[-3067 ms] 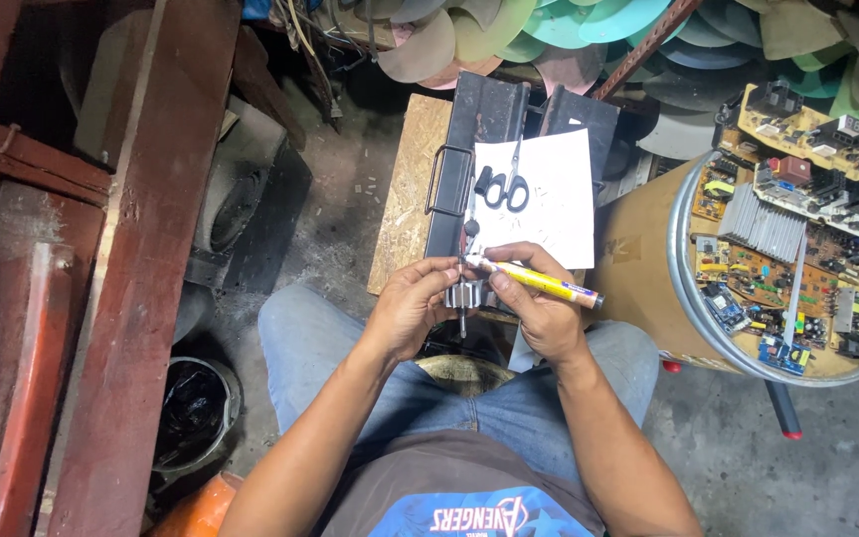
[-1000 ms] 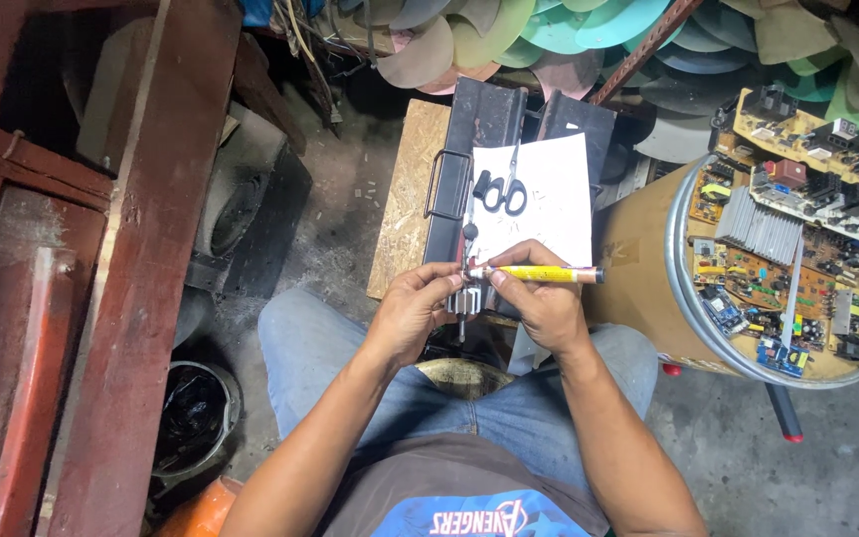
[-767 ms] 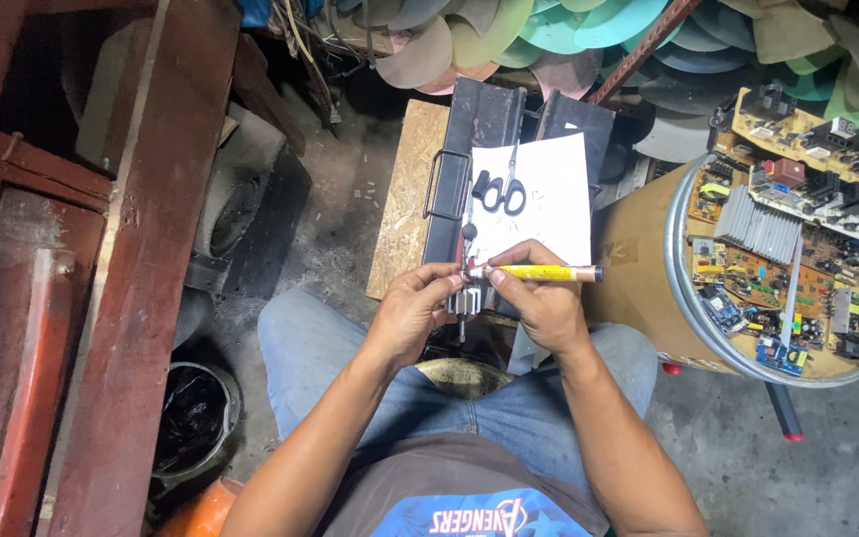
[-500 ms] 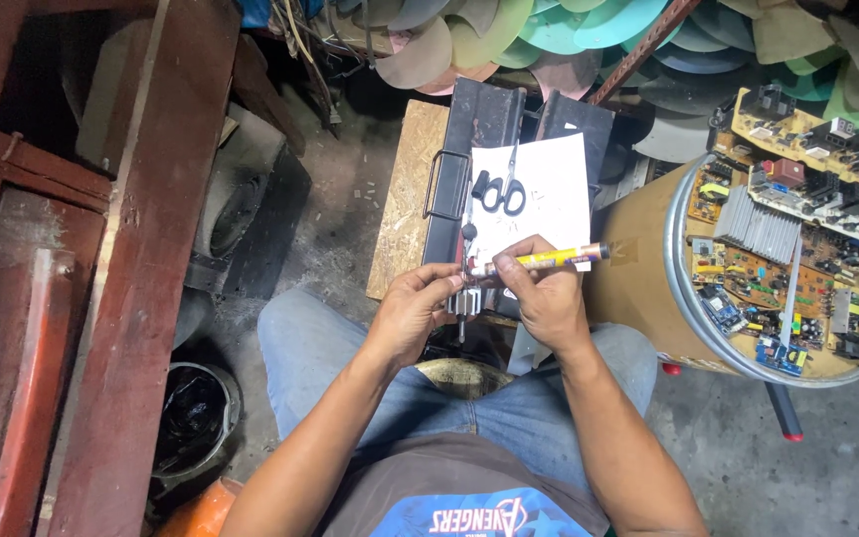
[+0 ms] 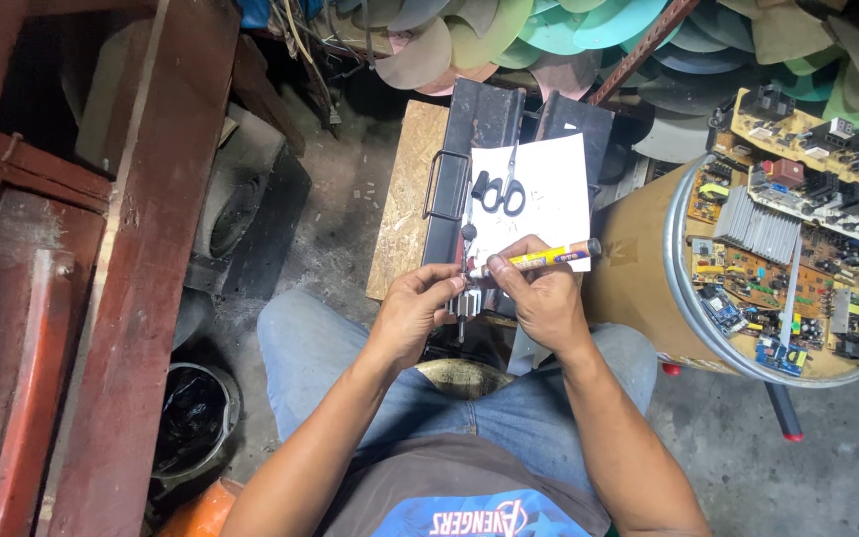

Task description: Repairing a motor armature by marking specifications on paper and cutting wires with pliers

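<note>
The left hand (image 5: pixel 412 316) had its fingers (image 5: pixel 446 290) closed around a small metal part (image 5: pixel 463 304) above the lap. Just beside it, the right hand (image 5: pixel 545 298) pinched a yellow marker (image 5: pixel 539 260), tip against the part. Scissors (image 5: pixel 501 191) lay on white paper (image 5: pixel 549 189) beyond.

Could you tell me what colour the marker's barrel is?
Yellow, with a dark cap end; the head view shows the marker best.

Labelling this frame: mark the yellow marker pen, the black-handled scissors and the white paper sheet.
yellow marker pen (image 5: pixel 539 260), head view, middle of its yellow barrel.
black-handled scissors (image 5: pixel 502 192), head view, between the handle loops.
white paper sheet (image 5: pixel 557 189), head view, bare right part.
</note>
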